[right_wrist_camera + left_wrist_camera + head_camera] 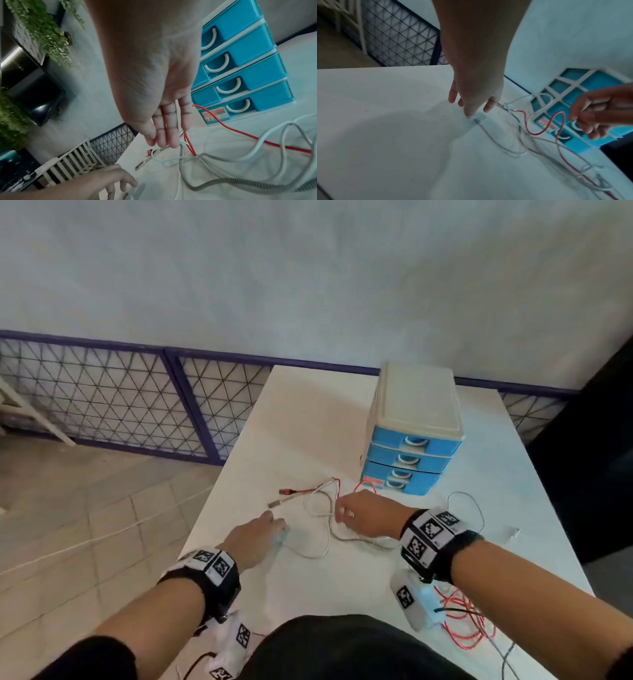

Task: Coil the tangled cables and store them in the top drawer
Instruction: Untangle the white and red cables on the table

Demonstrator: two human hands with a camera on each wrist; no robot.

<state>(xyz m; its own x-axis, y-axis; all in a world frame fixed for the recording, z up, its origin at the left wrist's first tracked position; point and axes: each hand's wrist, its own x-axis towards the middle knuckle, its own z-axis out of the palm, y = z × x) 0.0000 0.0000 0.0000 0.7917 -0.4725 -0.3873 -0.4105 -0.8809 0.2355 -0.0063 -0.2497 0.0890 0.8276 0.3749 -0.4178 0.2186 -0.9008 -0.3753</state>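
Step in hand: we judge this to be the very start, picking the tangled cables (pixel 325 508) apart; nothing is coiled and every drawer front looks closed.
Left hand: our left hand (pixel 255 537) reaches down to the surface (pixel 308 412) with fingers spread and relaxed; a fingertip (pixel 469 115) touches a pale plug (pixel 480 117). We cannot tell whether it pinches it yet.
Right hand: our right hand (pixel 364 513) hovers over the knot with straight, close-set fingers (pixel 164 129); the red cable (pixel 240 133) and a braided grey cable (pixel 223 182) pass just under them, but a grip is not visible.
Where the cables lie: in front of us at 12 o'clock, between both hands, with more red loops near the surface edge at 4 o'clock.
Long axis: the tangle sprawls roughly 9 to 3 o'clock; the two free plugs, one red (pixel 286 492) and one metal (pixel 274 504), point toward 9 o'clock.
Drawer unit: the blue drawer unit (pixel 414 433) stands just beyond the tangle at 1 o'clock, fronts facing us; the top drawer (pixel 416 441) is the highest blue front.
Next move: we think one plug end must be held firmly while the other hand draws its cable free of the crossings, before winding it into loops.
Risk: pulling hard may tighten the knot.
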